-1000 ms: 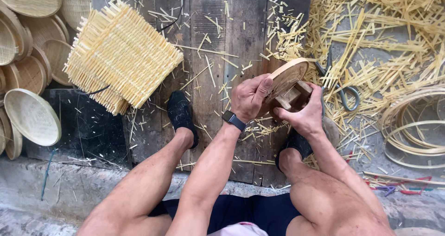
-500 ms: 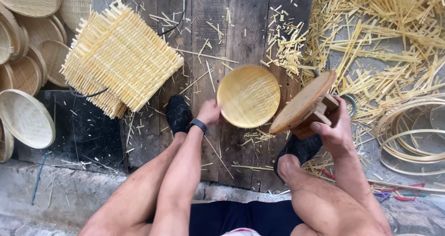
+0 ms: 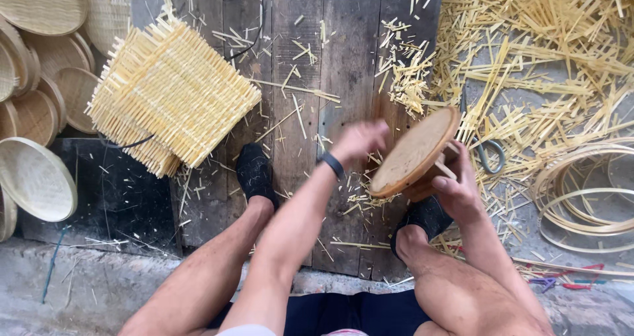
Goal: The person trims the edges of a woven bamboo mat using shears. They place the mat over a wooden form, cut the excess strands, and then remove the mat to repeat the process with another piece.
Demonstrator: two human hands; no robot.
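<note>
Right hand (image 3: pixel 457 191) grips wooden mould (image 3: pixel 415 152); woven mats (image 3: pixel 173 97) lie well apart.

The round mould (image 3: pixel 414 152) gripped by the right hand (image 3: pixel 462 191) was smooth, matt brown wood, and the planks (image 3: pixel 343 65) under it were weathered grey timber with a rough grain. The square mats (image 3: pixel 173 95), the round trays (image 3: pixel 36 177) and the scattered strips (image 3: pixel 555 52) were pale, dry, matt bamboo, the hoops (image 3: pixel 581 197) thin bent bamboo. The scissors (image 3: pixel 485 151) showed dull metal, the shoes (image 3: pixel 254 174) looked like black cloth, and the left hand (image 3: pixel 360 141) wore a dark matt wristband (image 3: pixel 331 164).
</note>
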